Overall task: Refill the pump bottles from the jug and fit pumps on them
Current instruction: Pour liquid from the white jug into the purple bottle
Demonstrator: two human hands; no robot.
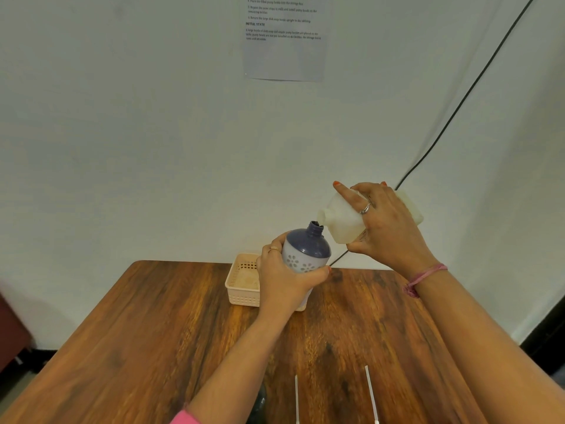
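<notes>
Two hands raised over my wooden table point(159, 319), left hand point(282, 278) gripping pump bottle point(307, 250), right hand point(386, 228) tipping jug point(341, 220) at its neck, basket point(241, 281) behind left hand, pale wall point(153, 133), taped sheet point(284, 41).

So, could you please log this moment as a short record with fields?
left hand: left hand grips the purple pump bottle, lifted above the table
right hand: right hand holds the white jug tilted, spout at the bottle's open mouth
pump: not fitted
behind bottle: cream basket
near edge: two white dip tubes
</notes>
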